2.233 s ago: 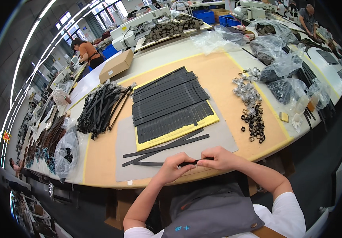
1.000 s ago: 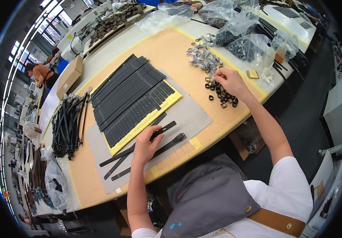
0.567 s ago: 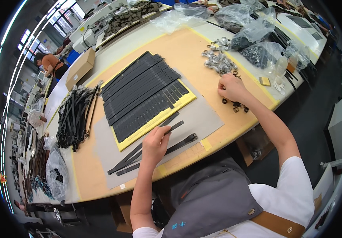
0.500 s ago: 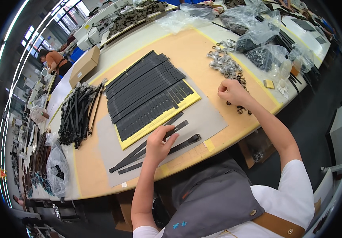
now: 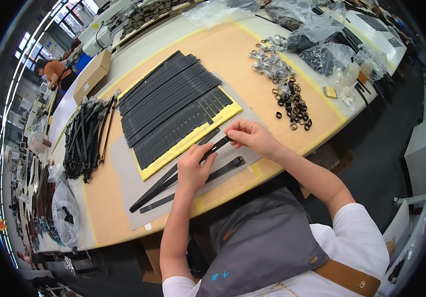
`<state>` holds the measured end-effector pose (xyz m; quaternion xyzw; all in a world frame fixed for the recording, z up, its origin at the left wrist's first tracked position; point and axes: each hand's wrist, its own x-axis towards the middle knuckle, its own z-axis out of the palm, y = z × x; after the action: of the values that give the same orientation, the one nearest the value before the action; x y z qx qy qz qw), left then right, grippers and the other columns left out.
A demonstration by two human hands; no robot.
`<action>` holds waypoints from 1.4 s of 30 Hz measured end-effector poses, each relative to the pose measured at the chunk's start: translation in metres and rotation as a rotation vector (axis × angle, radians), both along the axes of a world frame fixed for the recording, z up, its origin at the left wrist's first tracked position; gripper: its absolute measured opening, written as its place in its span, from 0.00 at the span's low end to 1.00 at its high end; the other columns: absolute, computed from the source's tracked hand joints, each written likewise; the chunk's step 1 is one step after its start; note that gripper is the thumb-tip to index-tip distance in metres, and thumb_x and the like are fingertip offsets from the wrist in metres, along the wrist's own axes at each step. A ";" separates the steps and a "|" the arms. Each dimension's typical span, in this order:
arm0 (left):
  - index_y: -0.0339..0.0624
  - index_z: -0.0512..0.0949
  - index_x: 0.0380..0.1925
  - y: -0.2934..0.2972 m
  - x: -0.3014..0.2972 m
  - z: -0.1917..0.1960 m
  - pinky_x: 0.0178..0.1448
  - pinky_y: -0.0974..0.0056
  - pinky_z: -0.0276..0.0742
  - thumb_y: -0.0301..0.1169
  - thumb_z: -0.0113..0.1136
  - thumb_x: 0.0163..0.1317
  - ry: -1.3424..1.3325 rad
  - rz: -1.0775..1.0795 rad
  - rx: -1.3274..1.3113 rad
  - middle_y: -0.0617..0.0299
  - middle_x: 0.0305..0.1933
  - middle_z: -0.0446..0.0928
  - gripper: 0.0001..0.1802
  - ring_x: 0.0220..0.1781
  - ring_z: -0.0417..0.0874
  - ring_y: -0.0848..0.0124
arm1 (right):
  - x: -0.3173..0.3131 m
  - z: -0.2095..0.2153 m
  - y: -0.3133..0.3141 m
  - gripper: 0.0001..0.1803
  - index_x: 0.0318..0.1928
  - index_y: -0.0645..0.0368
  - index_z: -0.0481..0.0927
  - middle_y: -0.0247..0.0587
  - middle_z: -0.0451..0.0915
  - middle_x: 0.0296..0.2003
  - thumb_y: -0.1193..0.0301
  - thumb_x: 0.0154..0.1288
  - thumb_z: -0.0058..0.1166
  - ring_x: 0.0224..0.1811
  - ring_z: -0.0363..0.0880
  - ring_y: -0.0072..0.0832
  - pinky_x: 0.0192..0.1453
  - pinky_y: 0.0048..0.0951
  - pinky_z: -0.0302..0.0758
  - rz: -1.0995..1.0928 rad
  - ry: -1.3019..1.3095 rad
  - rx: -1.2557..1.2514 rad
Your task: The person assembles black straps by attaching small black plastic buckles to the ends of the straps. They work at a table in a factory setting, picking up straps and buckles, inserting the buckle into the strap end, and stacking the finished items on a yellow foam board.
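My left hand (image 5: 195, 166) is closed on a narrow black strap (image 5: 219, 144), whose end sticks out to the right between thumb and fingers. At that end, my right hand (image 5: 253, 138) pinches a small dark piece, mostly hidden by the fingertips. Below my left hand lies a black strap with a buckle (image 5: 227, 169) at its right end. The long tails of straps (image 5: 154, 190) run down to the left across a grey mat (image 5: 124, 168). Just beyond, many black straps (image 5: 171, 106) lie side by side on a yellow board (image 5: 233, 113).
Black loops (image 5: 294, 106) are strewn at the right, with clear-wrapped pieces (image 5: 275, 64) behind. A heap of buckled black straps (image 5: 85, 141) lies left, near a cardboard box (image 5: 93, 76). Plastic bags (image 5: 329, 59) crowd the back right. A person (image 5: 54, 74) bends over at far left.
My right hand has come left from above the loops to the strap end. My left hand has closed on the strap and its end is raised slightly. The view has shifted a little.
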<state>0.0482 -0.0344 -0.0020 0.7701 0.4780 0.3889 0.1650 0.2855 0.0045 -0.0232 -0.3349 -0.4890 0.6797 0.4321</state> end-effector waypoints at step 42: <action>0.39 0.85 0.51 -0.008 -0.002 -0.002 0.36 0.66 0.79 0.26 0.75 0.62 -0.087 -0.116 -0.088 0.56 0.41 0.87 0.17 0.35 0.87 0.67 | 0.140 0.042 0.108 0.12 0.51 0.53 0.87 0.48 0.85 0.46 0.71 0.69 0.61 0.55 0.83 0.44 0.59 0.43 0.79 -0.193 -1.480 0.589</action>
<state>0.0465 -0.0425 -0.0036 0.7708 0.4418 0.3904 0.2414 0.4251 0.1123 0.0189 -0.6118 -0.7769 0.0839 0.1232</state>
